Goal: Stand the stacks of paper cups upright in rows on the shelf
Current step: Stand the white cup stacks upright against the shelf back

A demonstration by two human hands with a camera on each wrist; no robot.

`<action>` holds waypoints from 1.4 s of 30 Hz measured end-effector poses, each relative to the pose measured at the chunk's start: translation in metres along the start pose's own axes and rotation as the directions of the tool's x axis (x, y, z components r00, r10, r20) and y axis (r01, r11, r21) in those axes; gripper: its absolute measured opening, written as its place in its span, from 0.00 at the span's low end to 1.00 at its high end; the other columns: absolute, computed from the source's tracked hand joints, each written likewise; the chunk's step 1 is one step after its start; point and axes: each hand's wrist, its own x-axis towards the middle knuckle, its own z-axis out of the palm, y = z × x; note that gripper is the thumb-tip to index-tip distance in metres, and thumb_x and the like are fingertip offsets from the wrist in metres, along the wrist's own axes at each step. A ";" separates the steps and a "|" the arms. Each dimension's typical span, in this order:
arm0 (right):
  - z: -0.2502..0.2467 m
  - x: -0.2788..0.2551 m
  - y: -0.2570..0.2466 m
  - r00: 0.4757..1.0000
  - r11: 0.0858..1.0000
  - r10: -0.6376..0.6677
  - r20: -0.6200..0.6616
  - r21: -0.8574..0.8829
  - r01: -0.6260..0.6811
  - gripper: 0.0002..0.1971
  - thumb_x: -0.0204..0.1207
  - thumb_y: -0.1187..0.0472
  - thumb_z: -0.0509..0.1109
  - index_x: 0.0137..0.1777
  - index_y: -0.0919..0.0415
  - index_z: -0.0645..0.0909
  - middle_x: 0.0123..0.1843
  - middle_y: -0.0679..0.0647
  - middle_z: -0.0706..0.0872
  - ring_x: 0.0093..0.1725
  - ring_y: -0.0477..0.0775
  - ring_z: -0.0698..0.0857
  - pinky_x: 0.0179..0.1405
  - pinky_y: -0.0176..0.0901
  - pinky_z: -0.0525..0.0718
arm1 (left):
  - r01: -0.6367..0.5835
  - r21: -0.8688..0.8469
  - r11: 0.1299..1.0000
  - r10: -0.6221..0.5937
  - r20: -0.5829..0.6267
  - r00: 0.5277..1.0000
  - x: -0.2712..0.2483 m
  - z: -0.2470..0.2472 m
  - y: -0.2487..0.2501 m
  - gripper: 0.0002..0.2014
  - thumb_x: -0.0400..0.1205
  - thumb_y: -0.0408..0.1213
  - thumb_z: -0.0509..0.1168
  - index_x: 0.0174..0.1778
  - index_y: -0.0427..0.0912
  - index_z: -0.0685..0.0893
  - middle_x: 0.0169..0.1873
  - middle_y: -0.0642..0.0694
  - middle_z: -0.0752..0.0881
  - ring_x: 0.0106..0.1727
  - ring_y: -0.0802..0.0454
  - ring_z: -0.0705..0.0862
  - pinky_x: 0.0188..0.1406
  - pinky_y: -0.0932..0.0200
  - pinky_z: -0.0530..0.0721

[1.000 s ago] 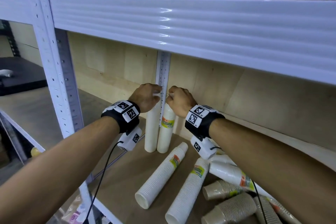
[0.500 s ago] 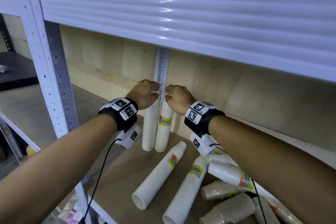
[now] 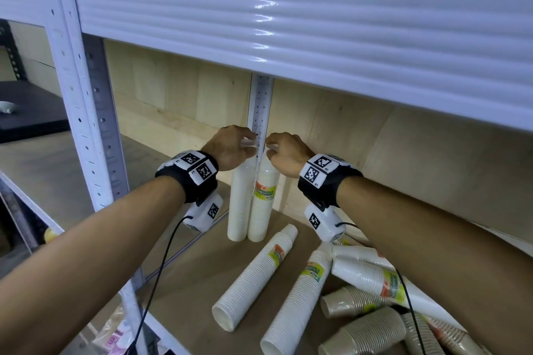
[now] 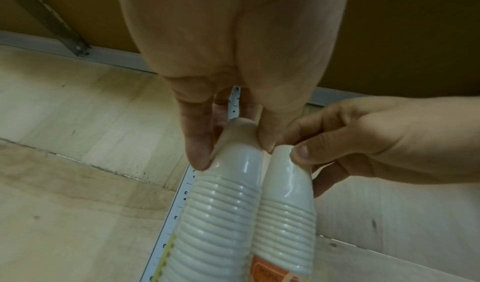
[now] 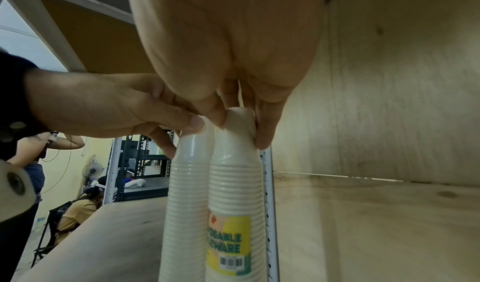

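Note:
Two white stacks of paper cups stand upright side by side against the rear shelf post [image 3: 260, 101]. My left hand [image 3: 230, 147] pinches the top of the left stack [image 3: 239, 204], also seen as the left stack [image 4: 221, 204] from the left wrist. My right hand [image 3: 284, 153] pinches the top of the right stack [image 3: 264, 204], which carries a yellow-green label; the right wrist shows that right stack [image 5: 233, 194] with fingertips [image 5: 262, 140] on its top cup. Two more white stacks [image 3: 253, 277] [image 3: 300, 302] lie flat on the shelf board [image 3: 184, 282].
A heap of lying stacks, white [image 3: 372, 277] and brown [image 3: 363, 331], fills the right front of the shelf. The white beam of the shelf above [image 3: 288, 32] hangs low over my hands. A front upright [image 3: 86, 112] stands at left. Behind the stacks is a wooden back wall [image 3: 346, 130].
Both hands stay on the tops of the two upright stacks. Only the head view has shifted slightly.

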 end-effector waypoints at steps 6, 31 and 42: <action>-0.005 0.000 0.000 0.999 1.000 0.001 0.045 0.004 -0.001 0.14 0.82 0.69 0.60 0.63 0.70 0.80 0.64 0.63 0.84 0.63 0.63 0.83 0.63 0.51 0.81 | 0.017 -0.015 1.000 -0.016 0.049 0.999 -0.004 -0.001 -0.001 0.13 0.82 0.35 0.63 0.62 0.38 0.83 0.63 0.44 0.85 0.68 0.44 0.80 0.63 0.56 0.77; -0.006 -0.006 -0.003 0.997 0.999 0.018 0.070 0.037 -0.021 0.16 0.81 0.70 0.60 0.66 0.66 0.80 0.66 0.62 0.84 0.65 0.61 0.83 0.64 0.49 0.81 | -0.003 -0.075 0.997 0.009 0.080 0.997 -0.006 -0.006 0.002 0.20 0.83 0.30 0.63 0.71 0.43 0.82 0.74 0.46 0.79 0.74 0.49 0.78 0.70 0.62 0.73; -0.005 -0.006 -0.002 0.997 0.999 0.028 0.076 0.028 -0.030 0.18 0.82 0.69 0.60 0.70 0.63 0.79 0.70 0.59 0.82 0.69 0.60 0.80 0.62 0.41 0.76 | -0.002 -0.056 0.998 0.007 0.090 0.996 -0.004 -0.006 0.004 0.19 0.82 0.30 0.63 0.70 0.41 0.82 0.73 0.45 0.80 0.74 0.50 0.78 0.64 0.65 0.72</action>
